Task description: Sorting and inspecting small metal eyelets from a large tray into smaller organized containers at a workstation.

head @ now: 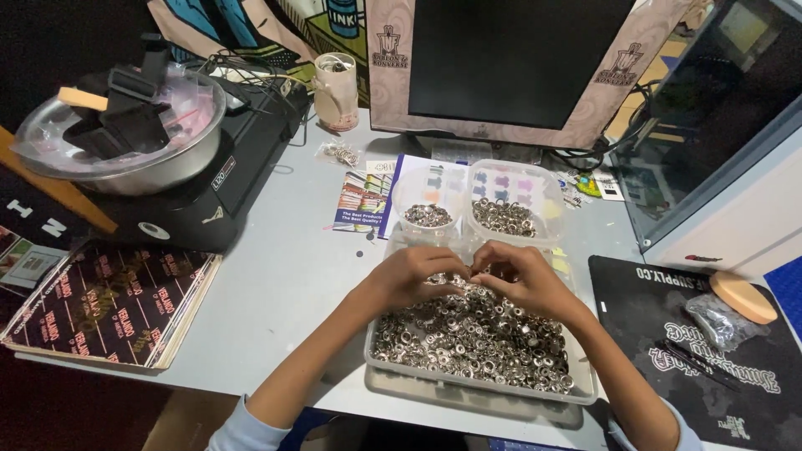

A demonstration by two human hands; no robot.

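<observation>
Both hands — left point(413, 276), right point(522, 280) — meet fingertip to fingertip, pinching small rings point(468, 334) over the tray point(468, 386). Two tubs point(510, 213) sit just beyond; bare bench point(284, 284) lies left.

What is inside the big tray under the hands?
The tray is full of small shiny metal rings. The left hand and right hand cover some, and the tray's bottom is hidden.

A tray point(378, 361) of rings point(468, 338) lies before 2 tubs point(480, 179), a bowl point(125, 171) far left, a mat point(635, 309) right.
</observation>
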